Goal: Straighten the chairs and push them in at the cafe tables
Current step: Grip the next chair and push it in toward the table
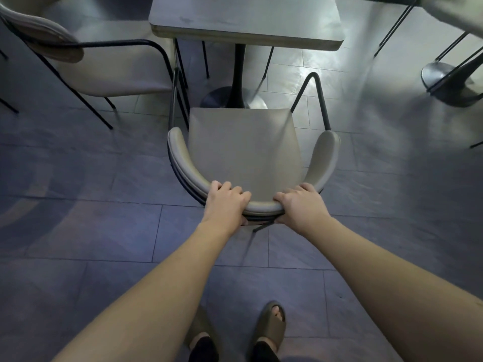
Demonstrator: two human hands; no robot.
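A beige padded chair with a curved backrest and black metal frame stands directly in front of me, facing a grey square cafe table on a black pedestal. The seat's front edge lies just short of the table edge. My left hand grips the backrest's top rim left of centre, fingers curled over it. My right hand grips the same rim right of centre. Both arms are stretched forward.
A second beige chair stands at the table's left side, angled. Another table's round black base and thin black chair legs are at the upper right. The floor is grey-blue tile. My feet in slides are at the bottom.
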